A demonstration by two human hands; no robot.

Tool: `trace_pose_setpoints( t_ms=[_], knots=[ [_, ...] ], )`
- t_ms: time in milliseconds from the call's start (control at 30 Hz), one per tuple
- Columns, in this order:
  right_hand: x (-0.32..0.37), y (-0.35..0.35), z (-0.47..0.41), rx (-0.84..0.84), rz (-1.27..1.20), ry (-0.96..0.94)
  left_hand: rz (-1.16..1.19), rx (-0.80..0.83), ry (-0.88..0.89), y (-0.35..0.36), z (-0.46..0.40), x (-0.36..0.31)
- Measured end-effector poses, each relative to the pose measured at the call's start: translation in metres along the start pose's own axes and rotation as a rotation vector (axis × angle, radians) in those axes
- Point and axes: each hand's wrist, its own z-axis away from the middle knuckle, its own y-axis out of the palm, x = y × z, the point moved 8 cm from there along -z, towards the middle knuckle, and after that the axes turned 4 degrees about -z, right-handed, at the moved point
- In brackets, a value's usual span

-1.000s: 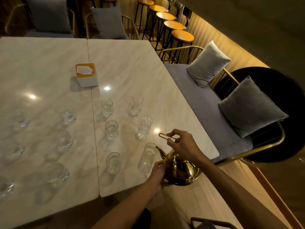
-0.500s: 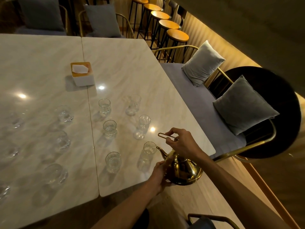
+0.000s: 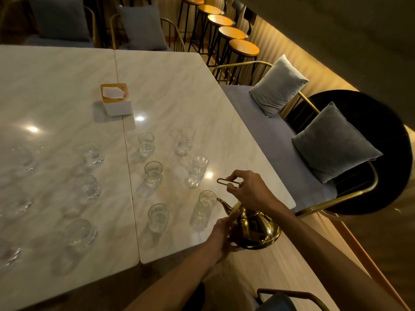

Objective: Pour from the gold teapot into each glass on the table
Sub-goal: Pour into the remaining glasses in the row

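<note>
Nearest us, our left hand (image 3: 221, 234) cups the gold teapot (image 3: 256, 230) low on its near-left side, fingers (image 3: 232, 217) closed against the belly, by the bench's (image 3: 179, 90) near right edge. Our right hand (image 3: 249, 191) pinches the thin wire handle (image 3: 226, 182) above it. That pinch looks slight to us; the pot could swing and send liquid past the nearest glass (image 3: 206, 199), whose rim the spout (image 3: 222, 203) just reaches. Farther glasses crowd close, easy to knock.

Two bare forearms, no sleeves, left hand (image 3: 221, 234) and right hand (image 3: 248, 190) without rings, watches or gloves
</note>
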Motion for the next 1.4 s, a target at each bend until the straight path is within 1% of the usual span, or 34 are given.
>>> trace_pose_setpoints(
  t_ms=[334, 734, 1035, 1202, 1302, 1402],
  knots=[
    [0.004, 0.003, 0.001, 0.021, 0.053, 0.0, 0.043, 0.056, -0.017, 0.004, 0.005, 0.003],
    [0.003, 0.008, -0.001, 0.034, 0.083, 0.021, 0.032, 0.142, -0.021, 0.0, -0.005, 0.013],
    [0.004, 0.01, -0.003, 0.039, 0.077, 0.025, 0.077, 0.16, -0.053, -0.01, -0.029, 0.025],
    [0.005, 0.012, -0.005, 0.041, 0.085, 0.017, 0.121, 0.164, -0.038, -0.008, -0.027, 0.023],
    [0.005, 0.013, -0.006, 0.043, 0.095, 0.015, 0.116, 0.199, -0.038, -0.004, -0.022, 0.02],
    [0.005, 0.015, -0.007, 0.046, 0.102, 0.012, 0.126, 0.174, -0.033, -0.005, -0.019, 0.018]
  ],
)
